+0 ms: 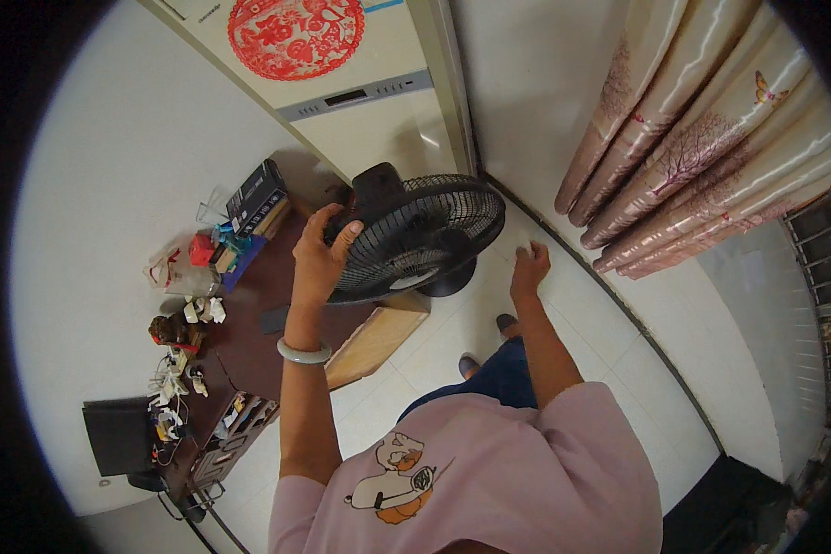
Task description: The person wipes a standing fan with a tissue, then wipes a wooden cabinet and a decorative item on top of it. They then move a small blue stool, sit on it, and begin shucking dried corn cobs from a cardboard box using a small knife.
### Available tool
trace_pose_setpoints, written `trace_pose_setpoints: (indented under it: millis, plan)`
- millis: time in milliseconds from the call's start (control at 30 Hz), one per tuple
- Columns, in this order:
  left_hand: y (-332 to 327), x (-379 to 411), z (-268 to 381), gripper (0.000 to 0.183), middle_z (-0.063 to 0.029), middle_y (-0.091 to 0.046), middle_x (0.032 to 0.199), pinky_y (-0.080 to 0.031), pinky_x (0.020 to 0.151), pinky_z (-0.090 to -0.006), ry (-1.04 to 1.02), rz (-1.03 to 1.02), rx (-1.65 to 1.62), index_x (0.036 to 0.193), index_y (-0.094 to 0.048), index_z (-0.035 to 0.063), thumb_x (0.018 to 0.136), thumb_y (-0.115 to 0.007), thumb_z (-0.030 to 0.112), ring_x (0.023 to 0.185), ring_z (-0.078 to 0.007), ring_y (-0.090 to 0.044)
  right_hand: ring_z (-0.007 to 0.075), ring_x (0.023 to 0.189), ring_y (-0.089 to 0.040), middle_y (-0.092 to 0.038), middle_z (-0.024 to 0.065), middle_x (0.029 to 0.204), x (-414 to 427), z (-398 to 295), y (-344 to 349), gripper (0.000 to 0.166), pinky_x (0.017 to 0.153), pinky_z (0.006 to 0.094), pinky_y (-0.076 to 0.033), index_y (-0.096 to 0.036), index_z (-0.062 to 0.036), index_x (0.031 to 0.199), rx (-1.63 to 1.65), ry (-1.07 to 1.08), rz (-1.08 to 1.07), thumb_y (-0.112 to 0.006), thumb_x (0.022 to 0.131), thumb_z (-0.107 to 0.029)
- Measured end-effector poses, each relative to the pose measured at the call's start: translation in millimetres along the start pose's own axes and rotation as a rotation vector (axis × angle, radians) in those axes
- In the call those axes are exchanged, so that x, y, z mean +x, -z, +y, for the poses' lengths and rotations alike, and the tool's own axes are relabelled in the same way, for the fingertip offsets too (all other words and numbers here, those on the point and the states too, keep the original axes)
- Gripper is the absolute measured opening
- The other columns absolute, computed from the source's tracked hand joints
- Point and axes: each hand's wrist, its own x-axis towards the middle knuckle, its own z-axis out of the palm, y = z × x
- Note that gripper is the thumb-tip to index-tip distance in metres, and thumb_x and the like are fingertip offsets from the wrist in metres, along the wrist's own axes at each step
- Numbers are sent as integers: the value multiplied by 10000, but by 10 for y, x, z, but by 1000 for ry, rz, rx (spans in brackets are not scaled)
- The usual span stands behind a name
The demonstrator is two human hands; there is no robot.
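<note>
A black standing fan (415, 239) with a round wire grille is before me. My left hand (325, 246) rests on the upper left rim of its grille, thumb and fingers spread around the edge; a pale bangle circles that wrist. My right hand (530, 266) hangs to the right of the fan, apart from it, with its fingers curled. Whether something small and pale is between those fingers cannot be made out. The fan's round base (450, 280) shows partly below the grille.
A dark wooden cabinet (249, 363) on the left bears boxes, a plastic bag (183, 273), a figurine and cables. A cream floor-standing air conditioner (381, 121) stands beyond the fan. Curtains (678, 159) hang at the right. A light wooden panel (374, 339) lies beside the cabinet.
</note>
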Motion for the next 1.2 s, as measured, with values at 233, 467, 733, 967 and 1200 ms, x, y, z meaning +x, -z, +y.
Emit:
trace_pose_setpoints:
  millis: [233, 467, 733, 967, 1200]
  plan:
    - [-101, 34, 3, 495, -158, -621, 1114, -471, 872, -364, 15, 15, -33, 1151, -595, 54, 788, -731, 363, 1031, -307, -608, 262, 844, -614, -653, 161, 901, 281, 135, -360, 205, 798, 352, -465, -624, 27, 922, -144, 36, -16, -587, 723, -3]
    - [-93, -36, -11, 470, -159, -630, 1067, -483, 833, -376, 3, 59, 18, 1122, -597, 45, 794, -722, 356, 983, -335, -610, 264, 833, -610, -647, 135, 876, -634, -77, -412, 201, 801, 354, -458, -616, 11, 918, -123, -99, -115, -621, 720, -24]
    - [-155, -3, 46, 484, -163, -633, 1040, -486, 815, -401, -51, 79, 43, 1104, -595, 24, 789, -716, 372, 959, -344, -612, 132, 863, -538, -584, 38, 922, -1022, -25, -240, 265, 764, 276, -441, -585, -2, 984, 162, -274, -460, -642, 726, 20]
    - [-81, 13, 62, 481, -160, -627, 1066, -467, 843, -375, -20, 35, 50, 1117, -591, 29, 799, -707, 371, 972, -314, -608, 170, 750, -554, -592, 54, 891, -62, 669, -166, 241, 681, 307, -470, -590, -1, 966, 96, -411, 65, -620, 728, -2]
    - [-57, -4, 199, 464, -166, -613, 1112, -456, 879, -355, 24, -7, 42, 1153, -572, 29, 812, -714, 309, 1020, -292, -600, 192, 720, -548, -581, 70, 856, -156, 788, -572, 281, 675, 327, -469, -589, 1, 945, 117, -485, 68, -553, 674, 64]
